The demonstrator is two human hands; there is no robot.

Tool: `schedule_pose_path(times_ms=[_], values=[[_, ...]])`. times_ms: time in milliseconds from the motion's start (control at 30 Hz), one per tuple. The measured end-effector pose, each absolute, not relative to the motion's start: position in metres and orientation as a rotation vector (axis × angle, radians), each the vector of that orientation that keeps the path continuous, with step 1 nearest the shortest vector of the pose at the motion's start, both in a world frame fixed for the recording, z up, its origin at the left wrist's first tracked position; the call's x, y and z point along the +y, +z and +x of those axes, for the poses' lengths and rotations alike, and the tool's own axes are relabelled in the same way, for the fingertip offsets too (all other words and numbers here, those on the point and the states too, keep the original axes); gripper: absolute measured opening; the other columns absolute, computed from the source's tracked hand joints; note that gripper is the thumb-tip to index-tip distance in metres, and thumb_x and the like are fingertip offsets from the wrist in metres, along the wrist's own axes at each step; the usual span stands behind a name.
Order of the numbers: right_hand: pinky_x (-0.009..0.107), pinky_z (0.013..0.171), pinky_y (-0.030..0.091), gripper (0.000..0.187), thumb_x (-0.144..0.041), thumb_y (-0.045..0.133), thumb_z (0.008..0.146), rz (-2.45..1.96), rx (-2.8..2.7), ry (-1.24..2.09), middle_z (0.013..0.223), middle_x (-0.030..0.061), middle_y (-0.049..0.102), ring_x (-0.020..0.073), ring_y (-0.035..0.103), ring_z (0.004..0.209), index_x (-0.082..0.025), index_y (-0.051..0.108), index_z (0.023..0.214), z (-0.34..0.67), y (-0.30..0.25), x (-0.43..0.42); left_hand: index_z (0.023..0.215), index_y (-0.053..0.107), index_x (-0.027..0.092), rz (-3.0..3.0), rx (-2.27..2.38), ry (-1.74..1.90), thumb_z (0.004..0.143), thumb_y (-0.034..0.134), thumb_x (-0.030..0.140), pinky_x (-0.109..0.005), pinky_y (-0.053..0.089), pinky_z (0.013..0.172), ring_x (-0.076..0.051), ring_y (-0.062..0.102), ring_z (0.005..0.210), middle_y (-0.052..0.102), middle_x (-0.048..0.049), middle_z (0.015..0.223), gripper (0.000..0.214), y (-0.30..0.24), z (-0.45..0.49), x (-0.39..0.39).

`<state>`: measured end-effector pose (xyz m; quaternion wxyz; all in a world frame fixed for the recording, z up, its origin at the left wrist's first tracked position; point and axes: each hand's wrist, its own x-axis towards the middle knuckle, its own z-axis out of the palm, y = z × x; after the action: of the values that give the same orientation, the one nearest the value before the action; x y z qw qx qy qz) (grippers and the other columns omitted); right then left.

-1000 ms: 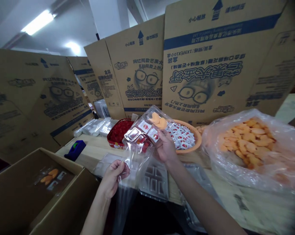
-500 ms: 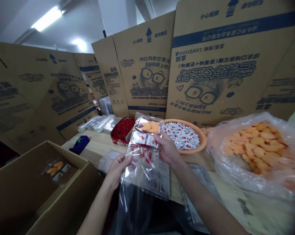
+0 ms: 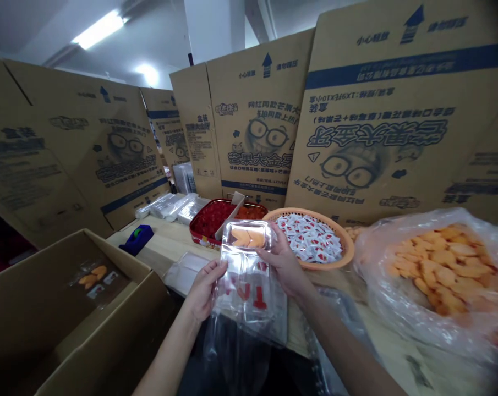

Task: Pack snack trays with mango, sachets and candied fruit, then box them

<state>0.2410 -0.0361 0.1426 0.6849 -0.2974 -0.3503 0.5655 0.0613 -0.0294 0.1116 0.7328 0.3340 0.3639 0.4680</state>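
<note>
Between my two hands is a clear plastic candy tray (image 3: 244, 264) inside a loose clear bag (image 3: 228, 341). Curved orange candies (image 3: 247, 238) fill its far compartment. Small sachets are behind glare in the middle, and red pieces (image 3: 259, 297) show nearer me. My left hand (image 3: 206, 289) pinches the left edge with the thumb on top. On the right side, my right hand (image 3: 286, 263) grips the upper part, its thumb over the front. Beneath the held tray, more clear trays (image 3: 279, 313) lie on the table edge, partly covered.
An open carton (image 3: 145, 275) at left contains a packed tray (image 3: 96, 283). Behind my hands stand a red tin (image 3: 199, 237) of red and orange pieces and an orange basket (image 3: 348, 250) of sachets. A plastic bag (image 3: 372, 264) of orange candies lies right. A blue tape dispenser (image 3: 138, 240) is at left.
The tray has come lower and nearer me, uncovering more of the red tin. Glare now covers the sachets. Both hands keep their hold, and the view has shifted slightly left.
</note>
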Motion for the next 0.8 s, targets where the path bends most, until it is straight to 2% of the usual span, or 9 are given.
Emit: schedule_pose_path(times_ms=[33, 100, 233, 333, 500, 700, 800], values=[[0.022, 0.064, 0.049, 0.074, -0.011, 0.074, 0.057, -0.662, -0.768, 1.257, 0.111, -0.0033, 0.06, 0.0128, 0.06, 0.082, -0.035, 0.044, 0.12, 0.241, 0.144, -0.036, 0.083, 0.061, 0.014, 0.731, 0.792, 1.021, 0.065, 0.07, 0.03, -0.021, 0.048, 0.048, -0.011, 0.059, 0.053, 0.065, -0.0022, 0.069, 0.026, 0.109, 0.061, -0.03], [0.023, 0.063, 0.049, 0.071, -0.013, 0.074, 0.057, -0.688, -0.788, 1.247, 0.107, -0.0024, 0.062, 0.0135, 0.06, 0.08, -0.034, 0.045, 0.119, 0.243, 0.145, -0.034, 0.084, 0.061, 0.014, 0.712, 0.764, 1.017, 0.067, 0.069, 0.03, -0.021, 0.048, 0.049, -0.011, 0.059, 0.053, 0.064, -0.0024, 0.069, 0.025, 0.107, 0.062, -0.031], [0.021, 0.063, 0.046, 0.04, -0.023, 0.074, 0.062, -0.814, -0.913, 1.142, 0.082, -0.0023, 0.064, 0.0125, 0.058, 0.072, -0.025, 0.056, 0.098, 0.247, 0.136, -0.029, 0.087, 0.062, 0.013, 0.649, 0.738, 1.043, 0.068, 0.069, 0.027, -0.025, 0.05, 0.061, -0.013, 0.062, 0.063, 0.067, -0.0038, 0.074, 0.025, 0.109, 0.063, -0.031], [0.02, 0.061, 0.043, 0.021, -0.03, 0.072, 0.064, -0.942, -1.047, 1.07, 0.074, -0.002, 0.063, 0.011, 0.054, 0.067, -0.02, 0.06, 0.078, 0.249, 0.127, -0.03, 0.086, 0.062, 0.014, 0.628, 0.757, 1.072, 0.065, 0.071, 0.025, -0.024, 0.05, 0.06, -0.013, 0.063, 0.062, 0.068, -0.003, 0.073, 0.025, 0.111, 0.065, -0.031], [0.022, 0.056, 0.038, 0.013, -0.031, 0.068, 0.067, -1.082, -1.286, 1.032, 0.064, -0.002, 0.059, 0.0113, 0.051, 0.06, -0.018, 0.063, 0.068, 0.248, 0.127, -0.038, 0.08, 0.063, 0.015, 0.622, 0.791, 1.125, 0.061, 0.074, 0.023, -0.023, 0.049, 0.06, -0.012, 0.062, 0.061, 0.068, -0.0016, 0.073, 0.024, 0.109, 0.067, -0.033], [0.025, 0.062, 0.039, 0.004, -0.022, 0.066, 0.067, -1.074, -1.448, 0.829, 0.065, -0.0007, 0.06, 0.0133, 0.052, 0.064, -0.021, 0.067, 0.063, 0.244, 0.143, -0.046, 0.084, 0.064, 0.016, 0.747, 0.873, 1.098, 0.06, 0.074, 0.029, -0.023, 0.048, 0.062, -0.013, 0.061, 0.066, 0.068, -0.0021, 0.076, 0.029, 0.119, 0.067, -0.04], [0.026, 0.064, 0.04, 0.003, -0.022, 0.065, 0.067, -1.05, -1.426, 0.711, 0.066, 0.0002, 0.06, 0.0139, 0.053, 0.066, -0.022, 0.067, 0.066, 0.24, 0.151, -0.052, 0.077, 0.065, 0.014, 0.89, 0.898, 1.094, 0.062, 0.072, 0.033, -0.022, 0.045, 0.062, -0.012, 0.06, 0.066, 0.068, -0.0033, 0.076, 0.025, 0.132, 0.069, -0.046]])
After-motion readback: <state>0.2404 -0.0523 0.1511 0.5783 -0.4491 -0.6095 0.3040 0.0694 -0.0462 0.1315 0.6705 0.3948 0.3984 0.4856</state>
